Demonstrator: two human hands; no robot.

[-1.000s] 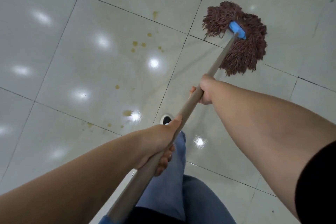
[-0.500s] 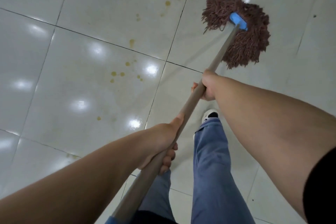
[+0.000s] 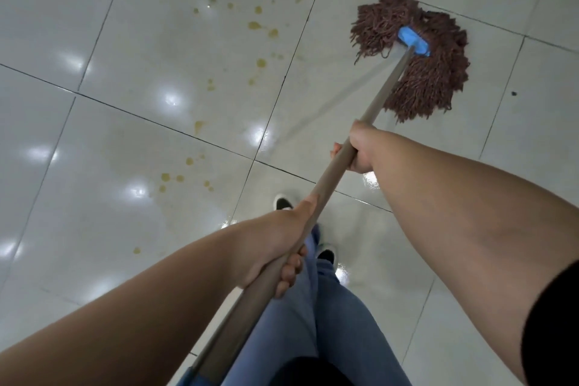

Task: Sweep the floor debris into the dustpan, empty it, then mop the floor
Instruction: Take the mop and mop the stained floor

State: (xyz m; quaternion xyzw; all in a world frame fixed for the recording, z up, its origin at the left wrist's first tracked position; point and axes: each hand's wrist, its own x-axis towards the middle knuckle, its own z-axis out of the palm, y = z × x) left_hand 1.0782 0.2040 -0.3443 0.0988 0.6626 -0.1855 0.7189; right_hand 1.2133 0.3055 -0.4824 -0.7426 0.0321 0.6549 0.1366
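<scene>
Left hand (image 3: 275, 247) wraps lower mop handle (image 3: 338, 175); right hand (image 3: 360, 150) grips it higher, both fists closed round pole. Mop head (image 3: 416, 81) now further right of yellow stains (image 3: 260, 28), flat on floor (image 3: 94, 141); stains unmopped. Next pass likely leftward. Open tile all round; feet (image 3: 282, 202) close behind handle.

I see blue jeans (image 3: 329, 323) at bottom centre and two dark shoes: one (image 3: 283, 202) ahead, one (image 3: 326, 255) nearer. A black sleeve (image 3: 554, 329) sits at the right edge.
</scene>
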